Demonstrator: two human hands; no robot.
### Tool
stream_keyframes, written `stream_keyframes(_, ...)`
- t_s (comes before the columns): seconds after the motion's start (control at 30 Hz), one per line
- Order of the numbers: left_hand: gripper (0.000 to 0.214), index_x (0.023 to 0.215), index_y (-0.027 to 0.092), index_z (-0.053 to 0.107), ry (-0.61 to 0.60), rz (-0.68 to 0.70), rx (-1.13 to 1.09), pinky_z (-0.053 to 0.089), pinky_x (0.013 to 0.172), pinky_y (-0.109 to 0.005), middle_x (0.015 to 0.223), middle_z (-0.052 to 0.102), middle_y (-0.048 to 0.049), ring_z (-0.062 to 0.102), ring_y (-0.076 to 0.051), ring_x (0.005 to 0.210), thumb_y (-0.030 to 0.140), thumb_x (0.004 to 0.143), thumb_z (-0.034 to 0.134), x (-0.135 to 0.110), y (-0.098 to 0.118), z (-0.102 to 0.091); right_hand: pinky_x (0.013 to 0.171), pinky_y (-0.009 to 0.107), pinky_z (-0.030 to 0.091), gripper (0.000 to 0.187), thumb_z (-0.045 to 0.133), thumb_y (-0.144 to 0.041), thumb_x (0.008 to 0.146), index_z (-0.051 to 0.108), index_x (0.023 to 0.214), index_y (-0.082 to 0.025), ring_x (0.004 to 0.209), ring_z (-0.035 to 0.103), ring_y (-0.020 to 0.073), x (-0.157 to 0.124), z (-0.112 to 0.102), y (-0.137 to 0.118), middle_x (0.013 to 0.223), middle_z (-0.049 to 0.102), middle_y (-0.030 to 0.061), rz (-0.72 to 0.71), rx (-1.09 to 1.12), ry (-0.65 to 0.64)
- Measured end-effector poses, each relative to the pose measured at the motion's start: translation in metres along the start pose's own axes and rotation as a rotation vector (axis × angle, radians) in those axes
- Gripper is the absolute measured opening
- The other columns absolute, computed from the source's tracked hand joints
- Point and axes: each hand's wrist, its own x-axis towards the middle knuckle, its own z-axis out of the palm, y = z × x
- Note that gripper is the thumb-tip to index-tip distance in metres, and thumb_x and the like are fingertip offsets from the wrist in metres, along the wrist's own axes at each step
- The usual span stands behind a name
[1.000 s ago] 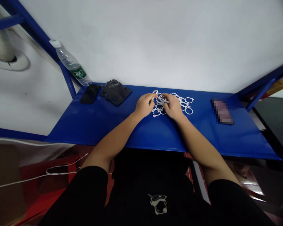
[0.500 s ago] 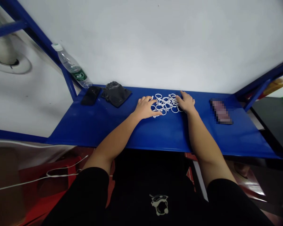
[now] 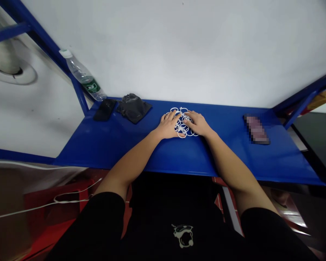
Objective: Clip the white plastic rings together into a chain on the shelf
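Blue table (image 3: 176,157): white rings (image 3: 180,128), pouch (image 3: 134,108), black slab (image 3: 105,110).

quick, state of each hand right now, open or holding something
Bare left hand: open, spread over one side of a pile of thin, round white loops.
Bare right hand: open, laid over the other.

Probably a dormitory room, given the blue metal-framed desk (image 3: 119,141) and plastic bottle (image 3: 83,75).

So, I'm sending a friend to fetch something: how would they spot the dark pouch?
Find the blue tabletop against the white wall. Near its back edge, left of both hands, beside the black phone, lies the dark grey pouch. Its soft, gathered top sets it apart from the flat phone.
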Motion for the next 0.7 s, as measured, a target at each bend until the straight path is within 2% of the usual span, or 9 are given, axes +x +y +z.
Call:
stream_keyframes(0.17,0.103,0.178,0.025,0.035,0.041,-0.054,-0.016,0.016,0.141,-0.070,0.190,0.020,-0.0173,0.017,-0.047,0.176,0.066,0.095,0.079,0.003,-0.003,-0.001,0.135,0.069,0.039,0.087,0.055,-0.078,0.102,0.053,0.170,-0.024,0.162,0.051,0.0412,-0.001,-0.005,-0.003,0.174,0.055,0.0167,-0.095,0.118,0.071)
stream_keyframes(0.27,0.096,0.178,0.028,0.037,0.064,-0.046,-0.031,0.017,0.141,-0.071,0.189,0.023,-0.0152,0.018,-0.046,0.175,0.056,0.096,0.079,0.003,-0.008,0.000,0.136,0.067,0.039,0.095,0.059,-0.081,0.099,0.044,0.175,-0.025,0.164,0.049,0.0420,-0.002,-0.010,-0.007,0.177,0.051,0.0147,-0.106,0.144,0.048)
stream_keyframes(0.33,0.097,0.179,0.031,0.035,0.059,-0.031,-0.039,0.015,0.142,-0.070,0.190,0.021,-0.0127,0.015,-0.045,0.177,0.050,0.094,0.079,0.002,-0.012,0.000,0.138,0.066,0.036,0.102,0.061,-0.081,0.098,0.033,0.180,-0.028,0.168,0.042,0.0425,-0.003,-0.016,-0.007,0.182,0.044,0.0123,-0.116,0.129,0.013)
stream_keyframes(0.4,0.100,0.180,0.033,0.031,0.036,-0.021,-0.043,0.012,0.142,-0.071,0.192,0.015,-0.0109,0.009,-0.044,0.178,0.050,0.094,0.078,0.001,-0.014,-0.001,0.140,0.068,0.031,0.116,0.070,-0.082,0.093,0.019,0.184,-0.030,0.173,0.030,0.0451,-0.005,-0.026,-0.002,0.188,0.032,0.0099,-0.116,0.070,-0.020)
stream_keyframes(0.5,0.112,0.182,0.034,0.024,0.007,-0.010,-0.045,0.007,0.142,-0.072,0.193,0.006,-0.0104,-0.001,-0.046,0.178,0.064,0.091,0.081,-0.001,-0.012,-0.004,0.139,0.079,0.023,0.150,0.090,-0.081,0.076,0.000,0.185,-0.032,0.174,0.012,0.0562,-0.011,-0.042,0.014,0.193,0.013,0.0099,-0.026,-0.087,-0.105)
stream_keyframes(0.6,0.137,0.184,0.030,0.020,-0.011,-0.002,-0.021,-0.001,0.142,-0.073,0.192,-0.002,-0.0129,-0.008,-0.049,0.177,0.080,0.076,0.089,-0.003,-0.005,-0.006,0.136,0.087,0.017,0.159,0.097,-0.077,0.067,-0.001,0.185,-0.034,0.173,0.004,0.0610,-0.016,-0.046,0.026,0.193,0.007,0.0121,0.069,-0.155,-0.234)
stream_keyframes(0.7,0.150,0.184,0.025,0.016,-0.022,-0.008,0.007,-0.004,0.141,-0.073,0.192,-0.005,-0.0156,-0.009,-0.051,0.176,0.086,0.068,0.091,-0.003,0.000,-0.007,0.136,0.087,0.014,0.161,0.098,-0.076,0.065,0.001,0.185,-0.033,0.174,0.002,0.0595,-0.017,-0.033,0.023,0.192,0.006,0.0147,0.098,-0.155,-0.317)
